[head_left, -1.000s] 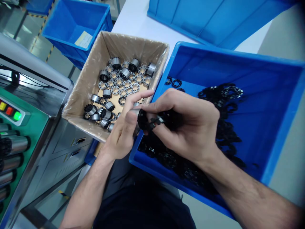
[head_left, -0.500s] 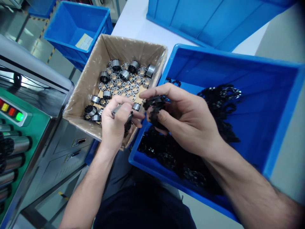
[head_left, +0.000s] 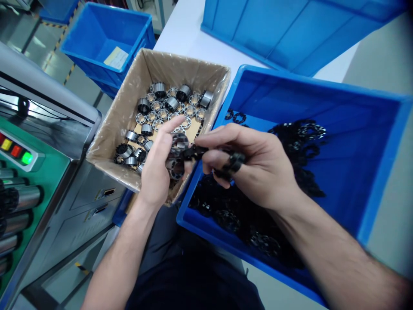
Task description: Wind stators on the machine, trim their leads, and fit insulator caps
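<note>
My left hand (head_left: 156, 172) is closed around steel stator cores (head_left: 180, 141), ring-shaped and slotted, just above the near right edge of the cardboard box. My right hand (head_left: 258, 168) grips several black plastic rings (head_left: 234, 164) between thumb and fingers. One black ring (head_left: 192, 153) at its fingertips meets the stator core in my left hand; whether it is seated there I cannot tell. Inside the plastic-lined cardboard box (head_left: 106, 142) lie bare cores and cores with black ends (head_left: 172, 103). Many loose black rings (head_left: 263, 239) fill the near part of the blue bin (head_left: 371, 215).
Another blue bin (head_left: 274, 30) stands on the white table (head_left: 180, 26) behind. At far left, a blue crate (head_left: 135, 47) holds a paper slip. A green-topped machine (head_left: 48, 181) with lit buttons and metal cylinders borders the left side.
My left hand has turned, its index finger now extended and the stator cores facing my right hand. My right hand has brought a black ring over to meet a core.
</note>
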`<state>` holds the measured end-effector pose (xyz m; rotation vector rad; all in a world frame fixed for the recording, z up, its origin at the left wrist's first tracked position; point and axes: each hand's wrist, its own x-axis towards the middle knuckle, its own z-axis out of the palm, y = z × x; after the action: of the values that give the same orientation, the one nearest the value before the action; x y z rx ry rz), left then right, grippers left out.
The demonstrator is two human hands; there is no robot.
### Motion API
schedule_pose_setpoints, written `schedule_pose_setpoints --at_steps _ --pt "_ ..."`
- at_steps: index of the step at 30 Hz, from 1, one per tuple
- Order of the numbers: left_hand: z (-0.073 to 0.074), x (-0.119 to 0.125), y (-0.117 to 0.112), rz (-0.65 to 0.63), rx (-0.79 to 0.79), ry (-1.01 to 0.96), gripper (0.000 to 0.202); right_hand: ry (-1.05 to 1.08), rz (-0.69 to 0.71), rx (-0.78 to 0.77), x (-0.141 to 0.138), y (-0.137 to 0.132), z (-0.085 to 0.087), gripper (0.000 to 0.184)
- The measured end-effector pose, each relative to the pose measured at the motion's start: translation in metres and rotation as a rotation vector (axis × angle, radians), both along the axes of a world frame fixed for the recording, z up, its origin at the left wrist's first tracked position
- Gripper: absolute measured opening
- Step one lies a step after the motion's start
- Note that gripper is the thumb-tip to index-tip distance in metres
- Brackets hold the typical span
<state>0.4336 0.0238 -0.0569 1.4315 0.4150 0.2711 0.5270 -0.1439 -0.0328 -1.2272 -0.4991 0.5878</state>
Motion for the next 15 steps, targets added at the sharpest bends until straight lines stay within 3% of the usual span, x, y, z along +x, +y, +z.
schedule_pose_setpoints --at_steps 7,15 --pt "-0.0017 -0.0077 -0.0070 -0.099 -0.182 -0.044 0.058 -0.102 -0.052 -0.017 0.0032 0.0006 -0.0042 0.042" --pt "0.0067 -0.0079 -0.0103 -0.122 -0.152 -0.046 0.055 -0.137 -0.014 -0.065 0.0074 -0.0079 0.0005 0.043"
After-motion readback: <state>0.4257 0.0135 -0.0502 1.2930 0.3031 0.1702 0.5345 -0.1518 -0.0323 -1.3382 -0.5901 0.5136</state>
